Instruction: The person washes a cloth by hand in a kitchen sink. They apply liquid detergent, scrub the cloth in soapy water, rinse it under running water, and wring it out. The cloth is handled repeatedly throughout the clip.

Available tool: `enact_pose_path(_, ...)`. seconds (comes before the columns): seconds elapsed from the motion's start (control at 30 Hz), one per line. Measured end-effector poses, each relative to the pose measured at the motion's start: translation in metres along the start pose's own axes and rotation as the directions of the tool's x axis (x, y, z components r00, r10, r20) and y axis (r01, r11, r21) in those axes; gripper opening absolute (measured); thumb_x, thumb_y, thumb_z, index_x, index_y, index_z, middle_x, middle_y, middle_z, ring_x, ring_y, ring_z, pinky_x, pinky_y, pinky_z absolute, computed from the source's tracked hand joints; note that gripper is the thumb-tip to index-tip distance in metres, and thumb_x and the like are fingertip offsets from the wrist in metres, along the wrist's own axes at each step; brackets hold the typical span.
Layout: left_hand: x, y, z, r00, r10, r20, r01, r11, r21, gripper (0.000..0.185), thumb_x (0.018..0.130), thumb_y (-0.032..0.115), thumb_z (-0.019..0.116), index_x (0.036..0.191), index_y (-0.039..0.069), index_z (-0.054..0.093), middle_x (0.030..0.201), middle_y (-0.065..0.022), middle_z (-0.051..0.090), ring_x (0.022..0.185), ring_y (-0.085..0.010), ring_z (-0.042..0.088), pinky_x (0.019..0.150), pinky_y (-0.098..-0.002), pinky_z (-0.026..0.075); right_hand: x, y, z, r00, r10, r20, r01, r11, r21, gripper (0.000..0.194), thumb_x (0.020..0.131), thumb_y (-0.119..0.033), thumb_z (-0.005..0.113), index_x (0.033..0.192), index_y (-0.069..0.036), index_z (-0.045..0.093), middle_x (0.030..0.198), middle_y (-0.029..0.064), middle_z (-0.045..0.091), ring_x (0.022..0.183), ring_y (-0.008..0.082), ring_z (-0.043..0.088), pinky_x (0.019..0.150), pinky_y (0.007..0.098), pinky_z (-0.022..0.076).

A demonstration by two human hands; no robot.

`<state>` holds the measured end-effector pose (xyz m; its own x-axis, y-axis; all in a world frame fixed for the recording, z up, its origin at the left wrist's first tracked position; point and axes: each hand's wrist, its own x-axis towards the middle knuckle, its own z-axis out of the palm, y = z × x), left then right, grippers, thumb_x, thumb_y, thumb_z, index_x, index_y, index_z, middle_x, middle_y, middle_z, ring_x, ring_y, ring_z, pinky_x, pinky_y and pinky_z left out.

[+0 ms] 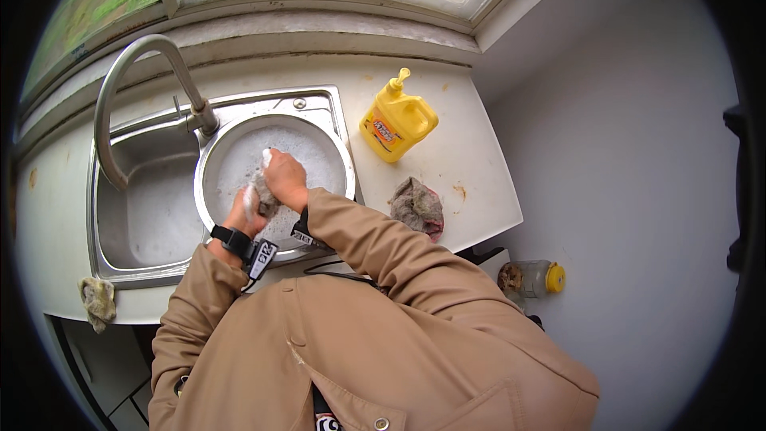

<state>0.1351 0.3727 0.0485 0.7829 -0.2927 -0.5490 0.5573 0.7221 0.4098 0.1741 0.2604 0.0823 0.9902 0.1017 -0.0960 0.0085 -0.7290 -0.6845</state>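
Observation:
Both of my hands grip a wet grey cloth (263,190) over a round metal basin (346,163) of soapy water. My right hand (286,175) holds the cloth's upper part, and my left hand (246,214) has its lower left side, with white foam on the fingers. The cloth bunches between the two hands; its lower end hangs near the suds. The basin rests over the right part of a stainless steel sink (149,215). Each wrist wears a black strap with a small device.
A curved faucet (108,114) arches over the left sink bowl. Right of the basin stand a yellow pump bottle (398,123) and a crumpled grey rag (417,206). Another rag (97,304) hangs at the counter's front left edge. A yellow-lidded jar (535,278) is at the lower right.

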Motion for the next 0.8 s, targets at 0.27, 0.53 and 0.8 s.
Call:
enact_pose_path(0.27, 0.008, 0.018, -0.022, 0.962, 0.078, 0.262, -0.057, 0.994, -0.089, 0.031, 0.095, 0.03, 0.041, 0.106, 0.006, 0.057, 0.098, -0.0096, 0.063, 0.089, -0.0232, 0.061, 0.081, -0.0379, 0.051, -0.048, -0.009, 0.012, 0.907, -0.38, -0.181, 0.394, 0.918, 0.048, 0.02, 0.082, -0.018, 0.056, 0.097, -0.005, 0.051, 0.097, 0.0259, 0.053, 0.083, 0.0446, 0.056, 0.071, 0.0484, 0.0466)
enact_pose_path(0.53, -0.004, 0.01, -0.001, 0.992, 0.096, 0.078, -0.104, 0.989, 0.109, 0.023, 0.094, 0.022, 0.047, 0.107, 0.006, 0.057, 0.101, -0.0078, 0.062, 0.089, -0.0207, 0.061, 0.08, -0.0363, 0.052, 0.019, 0.037, -0.006, 0.99, -0.084, 0.114, 0.103, 0.979, -0.176, 0.029, 0.086, -0.03, 0.049, 0.097, -0.005, 0.059, 0.095, 0.0194, 0.062, 0.082, 0.036, 0.061, 0.072, 0.0425, 0.05)
enact_pose_path(0.8, -0.011, 0.026, -0.032, 0.97, 0.034, -0.241, 0.021, 0.975, 0.222, 0.033, 0.081, 0.012, 0.058, 0.111, 0.007, 0.047, 0.121, -0.0128, 0.035, 0.108, -0.0289, 0.037, 0.081, -0.0628, 0.039, 0.028, 0.096, 0.001, 0.917, 0.351, 0.19, -0.393, 0.875, 0.282, 0.043, 0.082, -0.025, 0.063, 0.115, -0.002, 0.047, 0.097, 0.0147, 0.056, 0.08, 0.0244, 0.057, 0.054, 0.0369, 0.0526)
